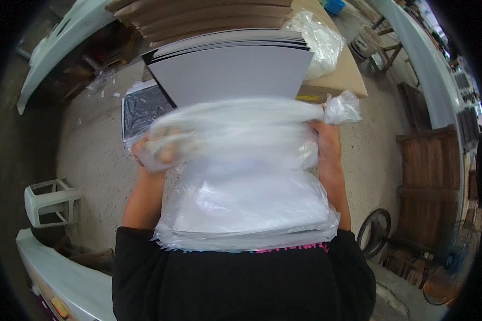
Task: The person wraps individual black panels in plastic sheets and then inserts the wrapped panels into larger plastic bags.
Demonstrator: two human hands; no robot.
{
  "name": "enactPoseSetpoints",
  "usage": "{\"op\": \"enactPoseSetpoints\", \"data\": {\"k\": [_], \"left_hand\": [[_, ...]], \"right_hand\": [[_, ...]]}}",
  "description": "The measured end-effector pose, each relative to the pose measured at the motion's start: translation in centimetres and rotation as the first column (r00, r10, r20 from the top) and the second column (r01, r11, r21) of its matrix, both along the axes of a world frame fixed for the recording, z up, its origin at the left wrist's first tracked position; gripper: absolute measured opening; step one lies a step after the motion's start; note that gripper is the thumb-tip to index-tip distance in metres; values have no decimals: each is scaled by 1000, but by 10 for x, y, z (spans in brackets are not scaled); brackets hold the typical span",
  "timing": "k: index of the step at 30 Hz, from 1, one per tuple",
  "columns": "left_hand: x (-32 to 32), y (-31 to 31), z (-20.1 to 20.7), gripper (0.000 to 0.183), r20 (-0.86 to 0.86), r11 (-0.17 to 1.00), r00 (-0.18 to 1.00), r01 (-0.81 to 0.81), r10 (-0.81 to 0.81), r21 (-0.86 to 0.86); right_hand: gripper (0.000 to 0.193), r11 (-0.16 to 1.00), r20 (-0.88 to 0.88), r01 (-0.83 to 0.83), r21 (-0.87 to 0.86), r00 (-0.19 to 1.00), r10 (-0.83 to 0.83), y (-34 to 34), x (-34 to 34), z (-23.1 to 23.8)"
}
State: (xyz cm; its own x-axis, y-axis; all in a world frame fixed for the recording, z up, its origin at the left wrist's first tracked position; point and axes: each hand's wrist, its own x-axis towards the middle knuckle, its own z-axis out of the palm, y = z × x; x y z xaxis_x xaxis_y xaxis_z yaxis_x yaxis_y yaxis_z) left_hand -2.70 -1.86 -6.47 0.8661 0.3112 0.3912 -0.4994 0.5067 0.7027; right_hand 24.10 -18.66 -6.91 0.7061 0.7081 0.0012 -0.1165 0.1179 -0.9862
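Note:
A clear plastic bag (235, 115), smeared by motion, is stretched between my two hands in front of my chest. My left hand (166, 150) shows through the film, its fingers curled around the bag's left end. At the other end, my right hand (325, 131) grips the bag's edge, with its fingers partly hidden. Below, a stack of clear plastic bags (251, 206) lies against my black shirt. Just beyond the stretched film stand several flat grey sheets (230, 75), leaning together. A crumpled wad of clear plastic (343, 107) sits beside my right hand.
Brown cardboard (209, 16) is stacked behind the sheets, next to bunched clear plastic (321, 45). A dark plastic-covered panel (143, 111) lies to the left. On the floor are a white stool (51, 203), a bucket (366, 41), a black wheel-like ring (374, 232) and a brown wooden piece (429, 187).

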Motion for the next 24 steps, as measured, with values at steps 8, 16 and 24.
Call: {"op": "enactPoseSetpoints", "data": {"k": [8, 16, 24], "left_hand": [[14, 49, 54, 21, 470, -445, 4, -315, 883, 838], [-20, 22, 46, 21, -529, 753, 608, -183, 592, 632], [-41, 23, -211, 17, -615, 773, 783, -445, 91, -453]], "right_hand": [[27, 954, 964, 186, 233, 85, -252, 72, -1, 86], [20, 954, 187, -275, 115, 950, 251, -25, 42, 25], [31, 967, -441, -236, -92, 881, 173, -36, -25, -102]]}}
